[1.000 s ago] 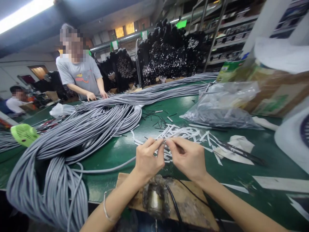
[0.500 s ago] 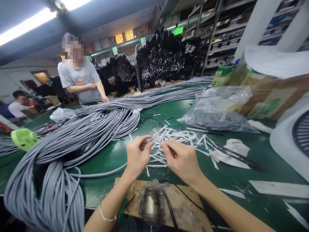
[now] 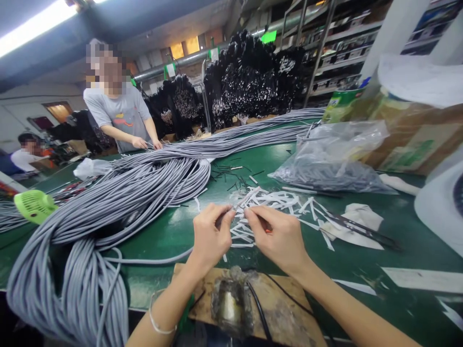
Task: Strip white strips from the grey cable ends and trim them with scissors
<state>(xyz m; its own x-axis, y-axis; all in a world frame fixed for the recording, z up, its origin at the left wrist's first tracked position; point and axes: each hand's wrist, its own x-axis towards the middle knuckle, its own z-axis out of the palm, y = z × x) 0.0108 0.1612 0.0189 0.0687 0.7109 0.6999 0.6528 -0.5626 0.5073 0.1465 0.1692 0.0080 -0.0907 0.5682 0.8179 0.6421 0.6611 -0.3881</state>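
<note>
My left hand (image 3: 211, 233) is closed around the end of a grey cable (image 3: 152, 261), with thumb and index finger pinched at its tip. That cable runs back to a big bundle of grey cables (image 3: 83, 226) on the left. My right hand (image 3: 280, 236) faces it a short way off, thumb and forefinger pinched near the cable's tip; what they grip is too small to make out. A bit of orange-red shows inside its curled fingers. White strips (image 3: 278, 200) lie scattered just beyond both hands. Below them, a crusted metal pot (image 3: 231, 301) sits on a stained wooden board (image 3: 285, 313).
A clear plastic bag (image 3: 333, 164) of grey pieces stands at the right, before a cardboard box (image 3: 408, 140). Black tweezers (image 3: 365, 229) rest by a crumpled white cloth (image 3: 365, 217). A green fan (image 3: 35, 207) is far left. Across the green table, a person (image 3: 123, 115) handles cables.
My hands have come slightly closer together, still pinched. The person across the table has brought both hands onto the cables. The view has shifted a little.
</note>
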